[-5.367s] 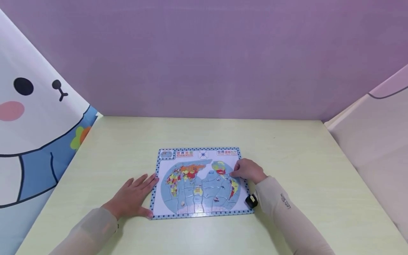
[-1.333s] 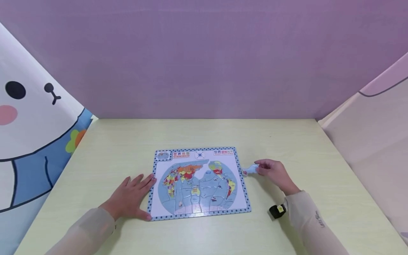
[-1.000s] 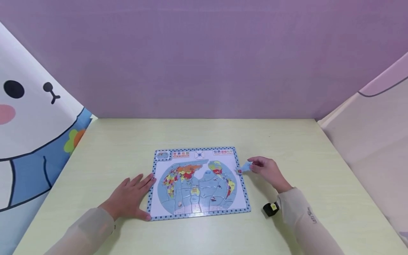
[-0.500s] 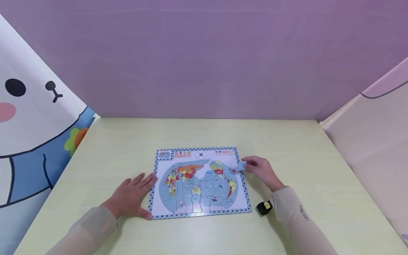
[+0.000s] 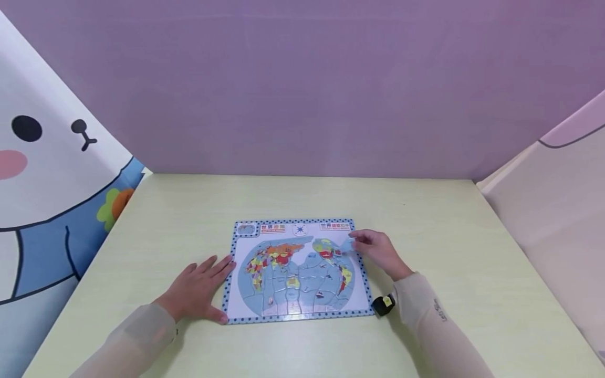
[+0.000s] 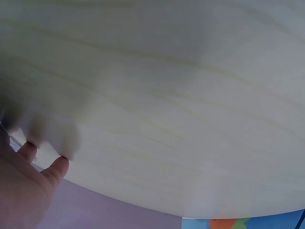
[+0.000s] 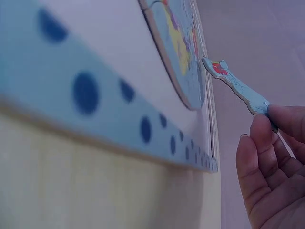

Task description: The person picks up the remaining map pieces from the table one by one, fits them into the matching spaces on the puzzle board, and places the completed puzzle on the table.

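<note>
A world-map jigsaw puzzle (image 5: 294, 283) with a blue dotted border lies flat on the table. My left hand (image 5: 196, 289) rests with spread fingers against its left edge. Above the map's upper right side, my right hand (image 5: 378, 252) pinches a puzzle piece (image 5: 347, 245) between thumb and fingers. In the right wrist view that puzzle piece (image 7: 238, 87) is thin and light blue, with a red patch at its far end. It is tilted and held up off the board. The map has a white gap (image 5: 301, 255) near its upper middle.
The pale wood table (image 5: 425, 220) spreads around the board. A purple wall panel (image 5: 302, 89) stands behind it. On the left is a panel with a cartoon animal (image 5: 47, 173), and a pale panel (image 5: 553, 210) is on the right. A small black device (image 5: 383, 304) sits at my right wrist.
My right hand was at the map's right part, then out right of the board with the puzzle piece. It has since moved left, bringing the piece over the map. My left hand stays put.
</note>
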